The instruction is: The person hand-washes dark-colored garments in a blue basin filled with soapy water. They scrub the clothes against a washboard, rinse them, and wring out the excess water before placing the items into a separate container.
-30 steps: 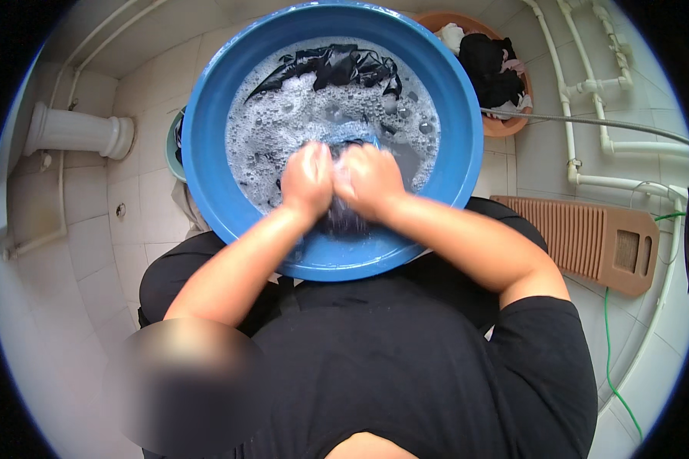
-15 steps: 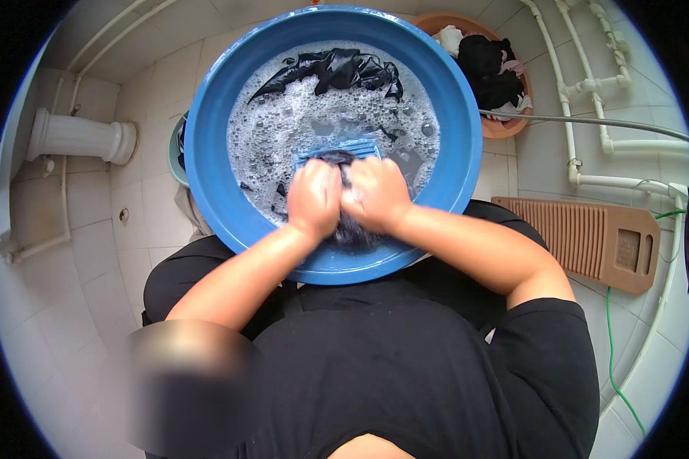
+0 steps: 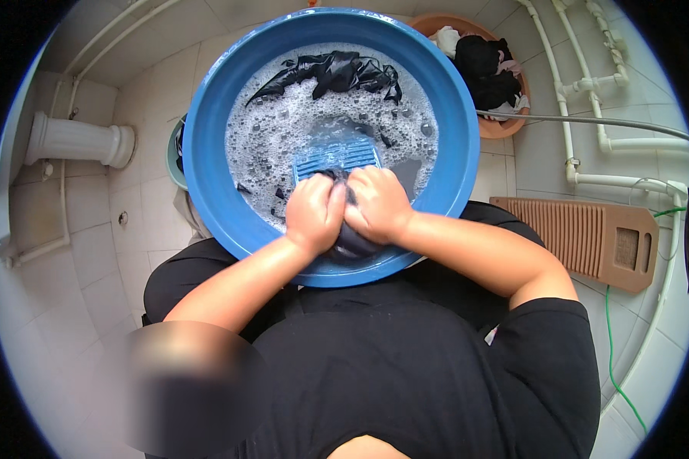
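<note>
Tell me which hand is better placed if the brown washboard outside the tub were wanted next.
Probably the right hand: the brown washboard is right of the blue tub, and the left hand is farther from it. Both hands grip dark wet cloth, so neither is free.

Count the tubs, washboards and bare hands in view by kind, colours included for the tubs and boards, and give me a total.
Tubs: 3 (blue tub, orange tub, green tub, partly hidden)
Washboards: 2 (blue washboard, brown washboard)
Hands: 2 (left hand, right hand)
Total: 7
</note>
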Demonstrator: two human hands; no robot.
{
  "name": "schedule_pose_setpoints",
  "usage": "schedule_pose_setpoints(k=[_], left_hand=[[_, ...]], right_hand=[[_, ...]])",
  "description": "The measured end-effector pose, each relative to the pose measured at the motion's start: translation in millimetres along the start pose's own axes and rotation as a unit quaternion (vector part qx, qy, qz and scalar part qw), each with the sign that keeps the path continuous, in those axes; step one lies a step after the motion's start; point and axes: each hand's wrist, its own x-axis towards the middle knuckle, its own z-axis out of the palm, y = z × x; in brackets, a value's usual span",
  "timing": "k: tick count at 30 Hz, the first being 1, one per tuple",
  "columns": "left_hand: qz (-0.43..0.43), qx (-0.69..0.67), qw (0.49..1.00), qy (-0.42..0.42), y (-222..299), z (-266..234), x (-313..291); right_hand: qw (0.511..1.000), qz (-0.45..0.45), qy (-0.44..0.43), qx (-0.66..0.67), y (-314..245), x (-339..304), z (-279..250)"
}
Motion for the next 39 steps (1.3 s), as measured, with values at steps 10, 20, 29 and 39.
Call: schedule_pose_setpoints(k=[10,20,29,39], left_hand=[[-0.121,0.123,0.984,-0.036,-35,-4,48],[0.009,-0.1,0.995,0.025,-3,8,10],[0.029,-0.127,0.991,0.01,-33,13,28],[-0.097,-0.083,0.986,0.11,-41,3,33]], right_hand=[[0.983,0.142,-0.008,-0.116,18,40,9],[0.991,-0.115,0.062,0.009,11,16,8],[0.99,0.022,-0.047,0.128,31,35,24],[0.984,0.101,0.086,0.117,58,43,31]])
